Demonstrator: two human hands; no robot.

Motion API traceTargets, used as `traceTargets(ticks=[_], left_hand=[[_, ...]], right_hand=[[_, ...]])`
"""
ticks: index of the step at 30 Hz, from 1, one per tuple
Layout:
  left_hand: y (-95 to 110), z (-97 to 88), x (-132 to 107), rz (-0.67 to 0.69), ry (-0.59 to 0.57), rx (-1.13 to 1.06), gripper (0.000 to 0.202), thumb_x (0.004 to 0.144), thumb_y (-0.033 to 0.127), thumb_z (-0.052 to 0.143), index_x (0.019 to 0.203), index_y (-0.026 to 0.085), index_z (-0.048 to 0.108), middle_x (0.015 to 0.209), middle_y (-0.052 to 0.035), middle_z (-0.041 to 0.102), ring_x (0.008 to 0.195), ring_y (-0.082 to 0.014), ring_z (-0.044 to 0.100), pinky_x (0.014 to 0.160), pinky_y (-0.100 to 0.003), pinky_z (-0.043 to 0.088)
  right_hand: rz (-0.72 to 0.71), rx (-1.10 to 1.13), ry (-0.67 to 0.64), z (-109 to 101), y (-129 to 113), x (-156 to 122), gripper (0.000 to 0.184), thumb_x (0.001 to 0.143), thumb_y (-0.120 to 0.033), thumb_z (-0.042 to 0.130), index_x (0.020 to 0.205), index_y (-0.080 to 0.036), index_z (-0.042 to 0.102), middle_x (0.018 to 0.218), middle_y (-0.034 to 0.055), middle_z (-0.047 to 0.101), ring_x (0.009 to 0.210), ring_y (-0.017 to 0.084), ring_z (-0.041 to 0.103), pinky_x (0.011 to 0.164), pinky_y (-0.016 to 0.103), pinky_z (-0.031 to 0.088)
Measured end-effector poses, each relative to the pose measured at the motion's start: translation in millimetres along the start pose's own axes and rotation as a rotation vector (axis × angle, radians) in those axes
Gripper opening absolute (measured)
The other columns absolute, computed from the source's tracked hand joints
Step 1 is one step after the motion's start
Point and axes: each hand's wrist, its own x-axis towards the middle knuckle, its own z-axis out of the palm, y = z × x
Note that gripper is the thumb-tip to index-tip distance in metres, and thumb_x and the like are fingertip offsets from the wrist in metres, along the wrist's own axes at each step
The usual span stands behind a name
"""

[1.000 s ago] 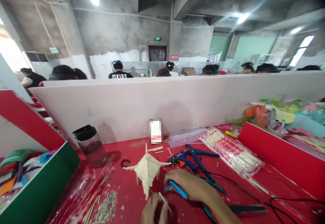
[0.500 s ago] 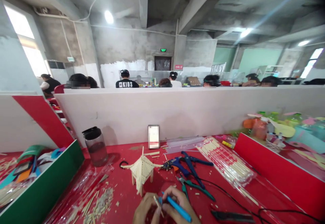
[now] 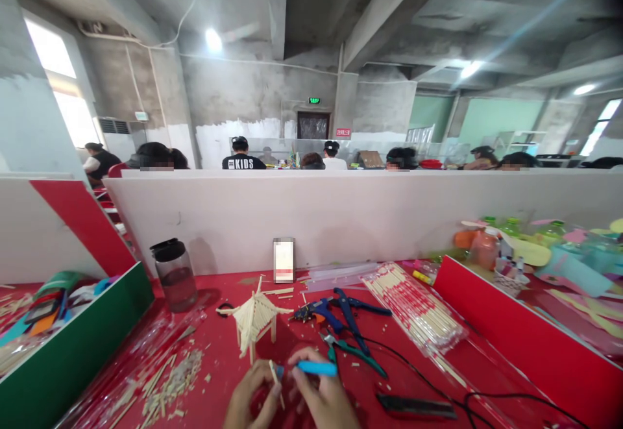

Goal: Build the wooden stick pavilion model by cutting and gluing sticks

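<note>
Cropping at the lower frame edge removes both wrists, so the left hand and right hand show mainly fingers. The working tip of the blue-handled tool is hidden where the hands meet, and its type cannot be told. The small upright panel against the white partition is blurred.

On the red worktop, the stick house stands just beyond the hands. The glue gun and green-handled pliers lie beyond the right hand. The packet of sticks lies further right, and stick scraps lie to the left.

The left grip is closed, thumb and fingertips pinching the wooden stick, which tilts near upright. The right grip is closed around the blue-handled tool, held almost level, with its left end just beside the stick.
</note>
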Motion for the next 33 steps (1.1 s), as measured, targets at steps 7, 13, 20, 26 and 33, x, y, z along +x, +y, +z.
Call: traceTargets(ticks=[7, 13, 20, 26, 33], left_hand=[[-7, -4.0, -1, -0.134, -0.061, -0.181, 0.043, 0.088, 0.056, 0.072, 0.077, 0.015, 0.072, 0.078, -0.0047, 0.066, 0.075, -0.0199, 0.060, 0.073, -0.027, 0.050], [-7, -5.2, 4, -0.146, -0.123, -0.220, 0.045, 0.086, 0.058, 0.074, 0.071, 0.015, 0.067, 0.075, -0.0038, 0.063, 0.073, -0.0196, 0.059, 0.072, -0.028, 0.049], [-9, -4.2, 4, -0.141, -0.139, -0.252, 0.042, 0.089, 0.055, 0.072, 0.074, 0.015, 0.069, 0.079, -0.0048, 0.065, 0.076, -0.0204, 0.060, 0.075, -0.030, 0.049], [-20, -3.4, 4, -0.090, -0.155, -0.237, 0.043, 0.093, 0.055, 0.067, 0.076, 0.015, 0.070, 0.082, -0.0074, 0.066, 0.081, -0.0226, 0.063, 0.078, -0.032, 0.051], [-19, -5.1, 5, -0.074, -0.161, -0.129, 0.041, 0.094, 0.051, 0.067, 0.075, 0.016, 0.074, 0.088, -0.0108, 0.071, 0.085, -0.0249, 0.067, 0.082, -0.032, 0.053]], right_hand=[[0.000, 0.159, 0.127, -5, -11, 1, 0.058, 0.080, -0.072, 0.073, 0.097, -0.016, 0.075, 0.083, 0.0073, 0.071, 0.075, 0.023, 0.067, 0.067, 0.033, 0.056], [0.005, 0.216, 0.069, 0, -8, -2, 0.054, 0.080, -0.068, 0.076, 0.095, -0.017, 0.075, 0.093, 0.0089, 0.075, 0.070, 0.020, 0.068, 0.065, 0.033, 0.058], [0.041, 0.202, 0.091, 4, -6, -2, 0.054, 0.078, -0.068, 0.078, 0.094, -0.016, 0.076, 0.089, 0.0079, 0.076, 0.075, 0.022, 0.071, 0.069, 0.034, 0.059], [0.083, 0.184, 0.102, 5, -5, -3, 0.057, 0.076, -0.069, 0.078, 0.094, -0.016, 0.074, 0.088, 0.0089, 0.077, 0.078, 0.025, 0.072, 0.070, 0.034, 0.058], [0.077, 0.078, 0.046, 4, -4, -4, 0.053, 0.081, -0.065, 0.076, 0.095, -0.014, 0.078, 0.088, 0.0104, 0.077, 0.073, 0.024, 0.071, 0.070, 0.036, 0.056]])
